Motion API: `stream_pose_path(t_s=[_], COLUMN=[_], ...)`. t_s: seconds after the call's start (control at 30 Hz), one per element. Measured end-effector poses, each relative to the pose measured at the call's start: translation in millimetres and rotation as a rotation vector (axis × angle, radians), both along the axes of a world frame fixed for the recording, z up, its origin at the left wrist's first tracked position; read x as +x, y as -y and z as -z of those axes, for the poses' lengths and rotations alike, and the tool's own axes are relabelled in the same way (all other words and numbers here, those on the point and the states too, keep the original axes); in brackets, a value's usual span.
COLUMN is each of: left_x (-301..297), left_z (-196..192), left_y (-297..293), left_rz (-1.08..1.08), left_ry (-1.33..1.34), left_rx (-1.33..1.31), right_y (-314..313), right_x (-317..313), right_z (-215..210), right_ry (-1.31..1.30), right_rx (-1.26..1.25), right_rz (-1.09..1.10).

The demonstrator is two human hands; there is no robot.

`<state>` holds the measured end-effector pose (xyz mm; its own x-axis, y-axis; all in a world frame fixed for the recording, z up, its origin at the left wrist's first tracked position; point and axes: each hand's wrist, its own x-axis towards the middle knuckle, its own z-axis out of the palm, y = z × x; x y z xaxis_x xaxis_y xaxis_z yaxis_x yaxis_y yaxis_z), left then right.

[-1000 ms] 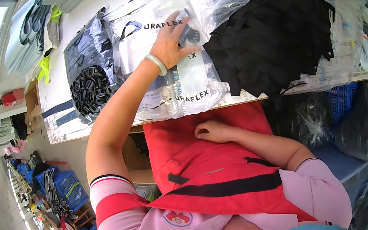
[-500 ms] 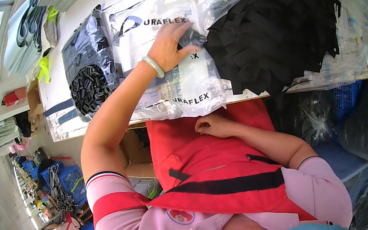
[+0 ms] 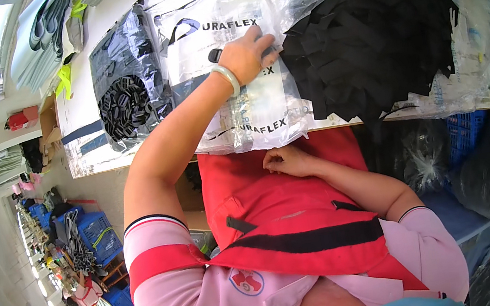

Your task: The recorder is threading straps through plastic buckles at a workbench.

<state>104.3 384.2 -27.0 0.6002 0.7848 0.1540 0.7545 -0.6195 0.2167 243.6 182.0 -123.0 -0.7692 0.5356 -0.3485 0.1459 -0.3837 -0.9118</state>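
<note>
Right hand (image 3: 290, 162) half curled at red apron (image 3: 294, 199), grip hidden. Ahead, left hand (image 3: 243, 60) on plastic bag (image 3: 263, 104), fingers bent more than 0.5 s ago; can't tell what they hold. 1 dark piece (image 3: 215, 55) now shows just left of it: handling looks 1-handed. Black strip pile (image 3: 375, 46) to its right.

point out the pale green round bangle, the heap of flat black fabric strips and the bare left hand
Pale green round bangle (image 3: 230, 77), head view, middle of band
Heap of flat black fabric strips (image 3: 372, 43), head view, its middle
Bare left hand (image 3: 242, 58), head view, back of hand
</note>
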Motion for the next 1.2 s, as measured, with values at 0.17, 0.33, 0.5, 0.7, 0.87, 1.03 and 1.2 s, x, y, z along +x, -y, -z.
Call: stream_pose_path(t_s=[0.17, 0.33, 0.5, 0.7, 0.87, 1.03, 1.2], left_x=[-4.6, -35.0, -79.1, -76.5, -66.2, -83.0, -89.9], left_z=[-4.3, -37.5, -88.5, -75.2, -58.0, -40.5, -32.4], left_y=[-14.4, 14.9, 81.5, 154.5, 204.8, 227.3, 235.9], left_rz=[-0.131, -0.319, -0.458, -0.083, -0.003, 0.025, -0.031], left_ry=[0.106, 0.602, 1.485, 2.252, 2.434, 2.431, 2.395], left_rx=[-0.043, -0.305, -1.234, -1.631, -1.641, -1.574, -1.425], right_y=[0.4, 13.6, 15.7, -12.2, -16.0, 1.6, 0.1], right_x=[1.3, 8.9, 22.1, 0.3, -41.0, -53.4, -61.1], right_z=[0.4, -25.1, -117.3, -172.2, -164.1, -144.3, -138.4], right_ry=[0.068, 0.129, -0.008, -0.069, -0.134, 0.013, 0.031], right_rx=[-0.007, 0.241, 0.244, 0.304, 0.660, 0.649, 0.720], right_rz=[0.014, 0.010, 0.001, 0.452, 0.550, 0.494, 0.402])
